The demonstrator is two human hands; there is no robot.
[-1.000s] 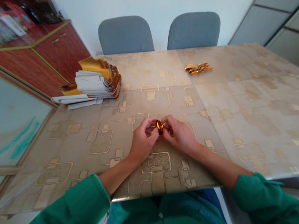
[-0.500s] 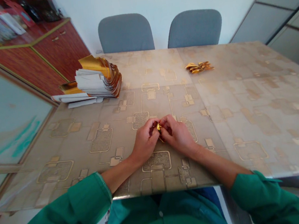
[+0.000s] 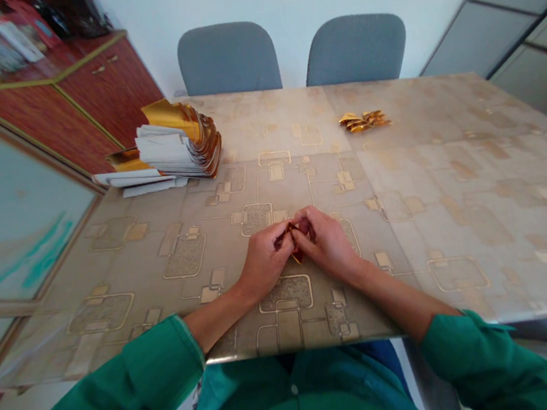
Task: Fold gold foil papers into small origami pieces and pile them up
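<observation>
While the left hand [image 3: 264,263] and right hand [image 3: 326,245] meet low over the patterned glossy tablecloth [image 3: 449,161], both pinch a small crumpled gold foil piece [image 3: 296,253], mostly hidden between their fingertips.

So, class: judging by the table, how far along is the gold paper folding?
Done: a small cluster of folded gold pieces lies at the far side of the table. In hand: both hands, left and right, pinch one gold piece. Left: the thick stack of sheets.

Bright, even daylight, soft shadows; wide-angle bending at edges, corners slightly blurred.
</observation>
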